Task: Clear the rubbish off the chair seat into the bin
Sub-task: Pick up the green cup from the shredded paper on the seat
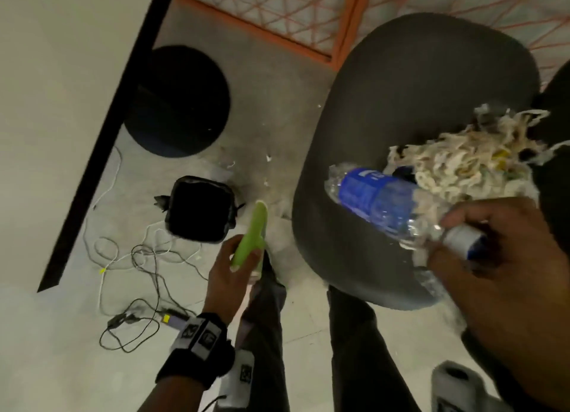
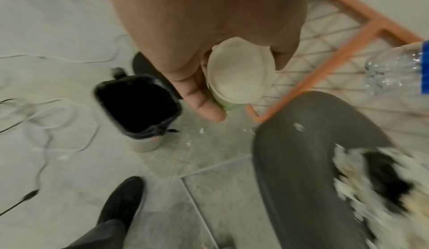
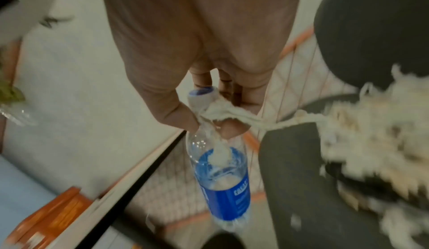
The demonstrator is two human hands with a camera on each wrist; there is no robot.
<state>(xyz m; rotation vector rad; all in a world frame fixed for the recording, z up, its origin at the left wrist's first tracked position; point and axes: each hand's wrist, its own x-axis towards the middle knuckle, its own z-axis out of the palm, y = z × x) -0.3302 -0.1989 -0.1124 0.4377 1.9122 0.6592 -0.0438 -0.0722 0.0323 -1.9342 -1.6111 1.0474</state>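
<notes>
My left hand (image 1: 229, 273) grips a green paper cup (image 1: 251, 237) over the floor, just right of the black-lined bin (image 1: 199, 209). The left wrist view looks into the cup (image 2: 239, 75), with the bin (image 2: 137, 104) below and to its left. My right hand (image 1: 493, 251) holds a clear plastic bottle (image 1: 373, 196) with a blue label by its neck, above the dark grey chair seat (image 1: 401, 103). A few shredded strips are caught in the same grip (image 3: 220, 113). A heap of shredded paper (image 1: 472, 159) lies on the seat's right side.
Loose cables (image 1: 132, 257) sprawl on the floor left of the bin. A round black stool (image 1: 179, 100) stands beyond it beside a dark table edge (image 1: 108, 128). An orange mesh frame (image 1: 277, 20) lies behind the chair. Paper scraps (image 1: 268, 157) dot the floor.
</notes>
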